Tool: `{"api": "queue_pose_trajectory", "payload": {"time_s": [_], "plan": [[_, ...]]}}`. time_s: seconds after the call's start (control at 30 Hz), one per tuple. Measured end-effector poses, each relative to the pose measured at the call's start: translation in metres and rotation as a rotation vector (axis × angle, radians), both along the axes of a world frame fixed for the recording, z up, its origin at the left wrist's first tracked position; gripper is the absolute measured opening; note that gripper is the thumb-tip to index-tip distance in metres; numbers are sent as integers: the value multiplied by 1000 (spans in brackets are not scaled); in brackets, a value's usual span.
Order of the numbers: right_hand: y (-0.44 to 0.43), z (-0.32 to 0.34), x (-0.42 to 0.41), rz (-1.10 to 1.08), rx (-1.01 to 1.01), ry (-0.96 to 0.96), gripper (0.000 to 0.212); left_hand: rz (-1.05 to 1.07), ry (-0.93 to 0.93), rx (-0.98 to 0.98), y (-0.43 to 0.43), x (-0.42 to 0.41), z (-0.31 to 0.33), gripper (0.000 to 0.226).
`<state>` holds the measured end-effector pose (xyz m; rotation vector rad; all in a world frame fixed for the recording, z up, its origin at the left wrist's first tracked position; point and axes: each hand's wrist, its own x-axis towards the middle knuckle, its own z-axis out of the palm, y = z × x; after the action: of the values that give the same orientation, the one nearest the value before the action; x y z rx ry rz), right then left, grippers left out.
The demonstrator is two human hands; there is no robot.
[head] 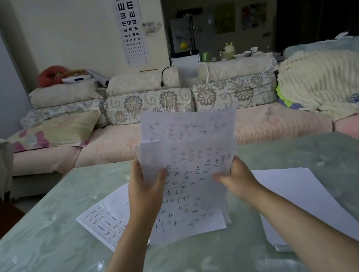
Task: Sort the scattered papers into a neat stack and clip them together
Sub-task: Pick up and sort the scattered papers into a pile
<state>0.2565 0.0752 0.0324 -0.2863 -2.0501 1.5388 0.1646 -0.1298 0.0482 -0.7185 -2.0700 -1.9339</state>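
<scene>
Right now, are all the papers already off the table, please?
No, a printed sheet and a blank white pile lie on the table beside the held sheets.

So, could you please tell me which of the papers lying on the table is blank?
The white sheet on the right, showing no marks; the printed sheet on the left carries rows of characters.

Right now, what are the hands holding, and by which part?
A loose bundle of handwritten papers, held upright over the table. Left hand grips its left edge, right hand its right edge, both around mid-height.
</scene>
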Motion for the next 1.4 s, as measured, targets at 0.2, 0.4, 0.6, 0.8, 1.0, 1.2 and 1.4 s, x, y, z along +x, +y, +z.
{"api": "queue_pose_trajectory", "payload": {"time_s": [0.2, 0.4, 0.6, 0.8, 1.0, 1.2, 1.4], "plan": [[-4, 0, -4, -20, -27, 8, 39, 10, -7, -17, -4, -2, -1, 27], [-7, 16, -6, -76, 0, 113, 27, 99, -26, 90, -7, -3, 9, 21], [-8, -16, -7, -20, 34, -94, 39, -2, -122, -46, -9, -3, -14, 37], [-9, -4, -10, -127, -38, -86, 27, 44, -104, -124, -5, -5, -9, 16], [-4, -24, -3, -164, 48, -263, 18, -49, -300, -336, 1, -9, -14, 20], [38, -13, 32, -184, -42, -404, 32, -243, -438, -420, 31, 3, -9, 25], [103, -23, 87, -305, -96, -472, 34, -308, -493, -541, 107, 41, -25, 7]]}}
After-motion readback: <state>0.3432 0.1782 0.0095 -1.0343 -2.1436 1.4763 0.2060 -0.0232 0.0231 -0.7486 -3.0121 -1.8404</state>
